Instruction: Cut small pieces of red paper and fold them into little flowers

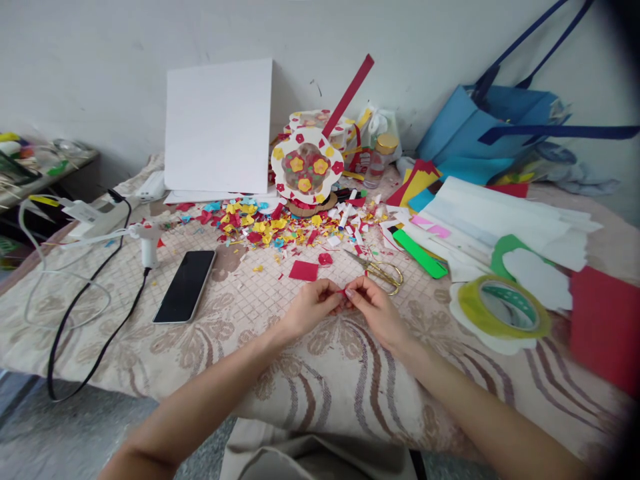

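My left hand (315, 305) and my right hand (377, 308) meet over the cloth, fingertips pinched together on a small piece of red paper (343, 292). Most of that piece is hidden by the fingers. Just beyond them lie a red paper rectangle (303, 270) and a small red paper flower (325, 259). Gold-handled scissors (386, 275) rest beside my right hand, blades pointing away to the left. Farther back stands a white scalloped paper piece (307, 167) decorated with red and yellow flowers, with a red strip (350, 93) rising behind it.
Paper scraps (270, 230) cover the middle back. To the left are a phone (185, 287), a white glue gun (149, 247) with its cord, and a white board (219, 127). On the right sit a green cutter (420, 255), a tape roll (467, 307), red paper (605, 327) and a blue bag (450, 127).
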### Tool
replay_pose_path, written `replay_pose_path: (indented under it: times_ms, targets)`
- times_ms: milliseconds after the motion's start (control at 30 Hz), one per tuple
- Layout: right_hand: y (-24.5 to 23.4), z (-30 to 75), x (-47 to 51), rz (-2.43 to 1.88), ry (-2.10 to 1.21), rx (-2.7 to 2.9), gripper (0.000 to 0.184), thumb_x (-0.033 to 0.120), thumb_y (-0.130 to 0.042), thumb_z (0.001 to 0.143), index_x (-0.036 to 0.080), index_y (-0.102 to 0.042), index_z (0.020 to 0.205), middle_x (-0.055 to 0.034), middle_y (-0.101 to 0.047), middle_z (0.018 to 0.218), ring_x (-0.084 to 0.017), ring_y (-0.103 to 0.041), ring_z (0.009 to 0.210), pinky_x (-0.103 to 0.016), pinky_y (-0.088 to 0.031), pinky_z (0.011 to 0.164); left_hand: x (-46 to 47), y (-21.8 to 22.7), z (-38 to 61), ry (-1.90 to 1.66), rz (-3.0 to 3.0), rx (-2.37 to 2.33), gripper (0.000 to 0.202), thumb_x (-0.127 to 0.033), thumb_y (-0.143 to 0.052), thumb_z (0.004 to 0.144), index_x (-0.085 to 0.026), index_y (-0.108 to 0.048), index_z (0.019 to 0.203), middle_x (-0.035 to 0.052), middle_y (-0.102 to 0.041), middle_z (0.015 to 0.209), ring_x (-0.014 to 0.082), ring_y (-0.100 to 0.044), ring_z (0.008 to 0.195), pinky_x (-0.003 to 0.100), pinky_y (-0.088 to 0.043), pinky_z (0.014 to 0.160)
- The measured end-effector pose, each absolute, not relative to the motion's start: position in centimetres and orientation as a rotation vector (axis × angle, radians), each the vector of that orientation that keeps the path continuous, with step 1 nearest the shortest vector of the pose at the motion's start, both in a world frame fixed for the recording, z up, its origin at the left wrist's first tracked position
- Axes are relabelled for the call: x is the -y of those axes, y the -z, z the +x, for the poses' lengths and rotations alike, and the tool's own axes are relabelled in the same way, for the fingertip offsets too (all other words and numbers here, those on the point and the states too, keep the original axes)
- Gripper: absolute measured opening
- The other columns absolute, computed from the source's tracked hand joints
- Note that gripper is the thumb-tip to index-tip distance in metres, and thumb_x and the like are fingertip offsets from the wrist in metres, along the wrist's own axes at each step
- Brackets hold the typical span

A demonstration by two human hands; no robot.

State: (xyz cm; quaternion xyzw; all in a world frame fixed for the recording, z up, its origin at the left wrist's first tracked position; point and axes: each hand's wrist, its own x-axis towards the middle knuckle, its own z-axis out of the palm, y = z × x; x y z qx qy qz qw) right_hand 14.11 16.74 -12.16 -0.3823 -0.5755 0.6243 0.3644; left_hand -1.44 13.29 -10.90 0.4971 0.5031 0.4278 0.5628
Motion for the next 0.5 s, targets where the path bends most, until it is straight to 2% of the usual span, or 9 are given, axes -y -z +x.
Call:
replay_pose_path:
  times_ms: [333,500]
  targets:
    - [12.37,13.78,-16.39,-0.989,-1.641,1.383,0.015,0.034,-0.059,0.082,0.022,-0.050,0.080,0.0022,-0.053,0.072,-0.014,-0.052,0.065,-0.028,-0.045,0.063,-13.01,11.08,-1.54,-0.992,1.456,-1.377,0.015,-0.027,-0.052,0.082,-0.014,-0.058,0.078,0.0022,-0.062,0.070,0.0109,-0.055,0.063,0.022,-0.042,0.058]
    - [11.93,13.70,-16.36,-0.971,-1.632,1.306,0.020,0.030,-0.062,0.079,0.024,-0.049,0.093,0.0025,-0.054,0.078,-0.012,-0.054,0.065,-0.028,-0.046,0.063,-12.85,10.76,-1.41,-0.982,1.528,-1.426,0.013,-0.023,-0.051,0.080,-0.014,-0.059,0.075,0.0016,-0.060,0.068,0.0100,-0.051,0.061,0.021,-0.040,0.056]
